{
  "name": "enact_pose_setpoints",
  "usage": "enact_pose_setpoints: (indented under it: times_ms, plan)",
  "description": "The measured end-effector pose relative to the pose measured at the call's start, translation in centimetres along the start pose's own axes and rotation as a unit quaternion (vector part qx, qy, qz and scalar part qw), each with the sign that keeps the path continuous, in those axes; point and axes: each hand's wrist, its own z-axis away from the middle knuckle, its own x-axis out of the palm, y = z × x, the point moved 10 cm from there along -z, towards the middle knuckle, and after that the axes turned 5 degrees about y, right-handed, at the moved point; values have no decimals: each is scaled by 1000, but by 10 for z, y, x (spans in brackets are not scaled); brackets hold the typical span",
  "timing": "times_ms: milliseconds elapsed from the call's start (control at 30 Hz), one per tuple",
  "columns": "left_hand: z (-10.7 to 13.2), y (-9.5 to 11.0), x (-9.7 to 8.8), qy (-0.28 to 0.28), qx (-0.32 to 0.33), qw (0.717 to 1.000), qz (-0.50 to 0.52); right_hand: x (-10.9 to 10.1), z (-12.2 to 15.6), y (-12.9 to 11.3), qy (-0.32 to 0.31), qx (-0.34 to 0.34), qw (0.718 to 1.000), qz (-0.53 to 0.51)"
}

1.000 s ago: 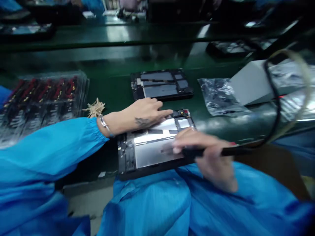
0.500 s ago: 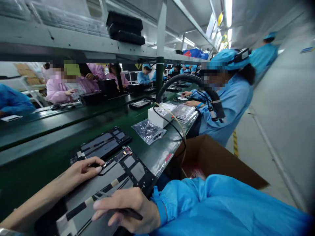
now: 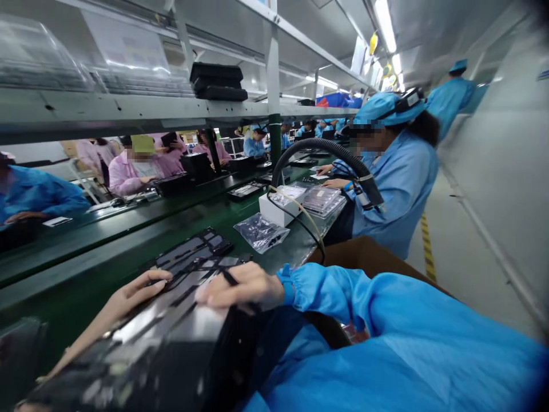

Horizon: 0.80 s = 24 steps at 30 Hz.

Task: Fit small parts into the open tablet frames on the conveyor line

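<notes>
The right hand (image 3: 244,284) is reaching across the right edge of an open tablet (image 3: 158,320), its fingers curling over the inner face. A slim dark thing (image 3: 229,277) is crossing those fingers; blur is hiding whether they are gripping it. The left hand (image 3: 139,290) is resting along the tablet's left edge, thumb and fingers bending loosely there; whether it is gripping, I cannot tell.

The tablet is lying in front of the person, its near end blurring and apparently tilting upward. Half a second ago its face was showing more squarely and the right hand was hovering over its middle strips with a slim tool; now more of the tablet's side is showing and that hand is sitting nearer its far right edge. For the work, I judge, this is meaning that the tablet itself is being shifted or steadied, the fine tool work pausing.

Just beyond the tablet, a second open tablet (image 3: 189,252) is lying on the green worktop (image 3: 223,214). Farther beyond and to the tablet's right, a plastic bag (image 3: 261,232) is lying beside a white box (image 3: 278,209), with clear trays (image 3: 323,200) stacking up behind. Farthest from the tablet on that side, a co-worker (image 3: 398,171) is sitting behind a bending black hose (image 3: 321,143).
</notes>
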Motion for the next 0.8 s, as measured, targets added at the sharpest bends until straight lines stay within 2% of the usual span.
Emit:
enact_pose_setpoints:
  times_ms: [33,67,100,133,200,233,267,300,367,467,667,800]
  plan:
    - [9,2,1,10,-31,998,56,-16,-4,16,71,98,991,-57]
    - [20,4,3,20,-60,991,116,-35,0,34,166,203,961,-93]
    - [32,11,4,32,-75,984,160,-47,7,44,233,272,927,-108]
    - [43,20,6,36,-78,979,187,-54,12,49,273,317,900,-122]
    - [59,50,8,39,-19,981,190,-55,19,57,310,381,853,-178]
    - [63,64,11,25,17,987,156,-54,25,63,327,422,818,-213]
    - [65,75,12,21,54,990,130,-47,38,72,352,487,753,-268]
    - [66,81,10,35,82,990,111,-41,42,76,350,517,723,-295]
    - [64,81,10,44,94,987,119,-32,48,82,341,567,677,-323]
    - [61,66,17,44,58,981,182,-26,53,83,314,611,653,-319]
    - [59,30,39,16,-54,963,262,-9,68,84,253,689,613,-291]
    - [56,7,45,10,-111,957,268,3,76,95,202,695,628,-285]
